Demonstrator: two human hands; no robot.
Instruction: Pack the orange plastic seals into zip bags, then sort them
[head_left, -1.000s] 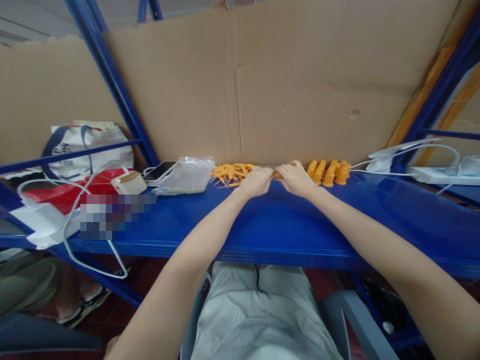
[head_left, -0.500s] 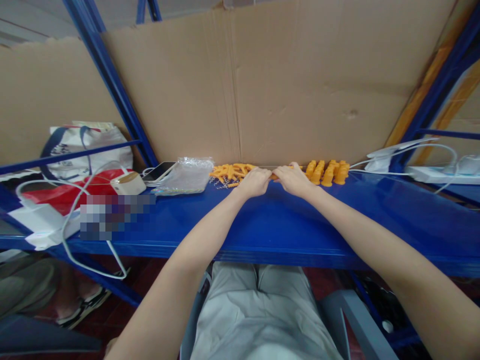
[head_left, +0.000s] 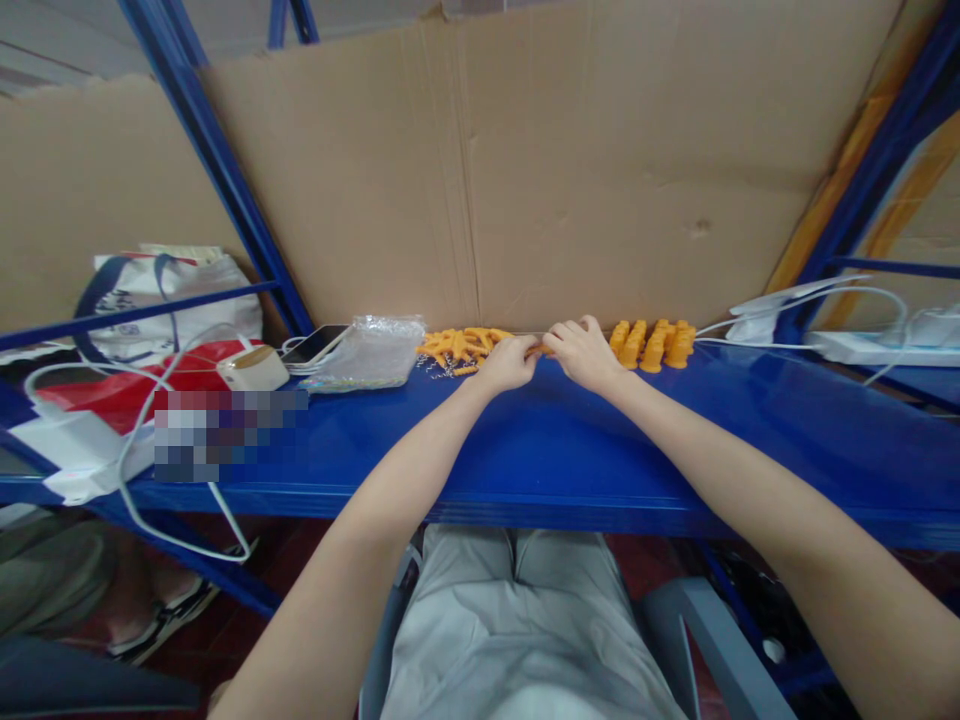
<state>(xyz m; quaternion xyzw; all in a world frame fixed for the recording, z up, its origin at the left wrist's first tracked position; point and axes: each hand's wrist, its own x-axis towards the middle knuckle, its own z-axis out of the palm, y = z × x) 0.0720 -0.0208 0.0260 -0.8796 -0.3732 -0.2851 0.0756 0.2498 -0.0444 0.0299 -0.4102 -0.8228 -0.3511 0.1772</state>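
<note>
My left hand (head_left: 511, 364) and my right hand (head_left: 583, 352) meet over the back of the blue shelf, fingers closed around a small orange piece (head_left: 541, 350) between them. Most of that piece is hidden by the fingers, so its shape does not show. Left of my hands lies a loose pile of orange pieces (head_left: 459, 346) with small metal chains (head_left: 442, 368) at its front. Close by on the right, several orange pieces (head_left: 654, 348) stand upright in rows.
A clear plastic bag (head_left: 371, 355) and a phone (head_left: 319, 345) lie left of the pile. Farther left are a white box (head_left: 253, 370), a red bag (head_left: 202, 368), cables and a tote bag (head_left: 176, 300). Cardboard (head_left: 570, 170) walls the back; a power strip (head_left: 885, 348) sits right.
My right hand's fingers have lifted and spread slightly around the orange piece. Both hands stay close together in nearly the same place. The view has shifted slightly.
</note>
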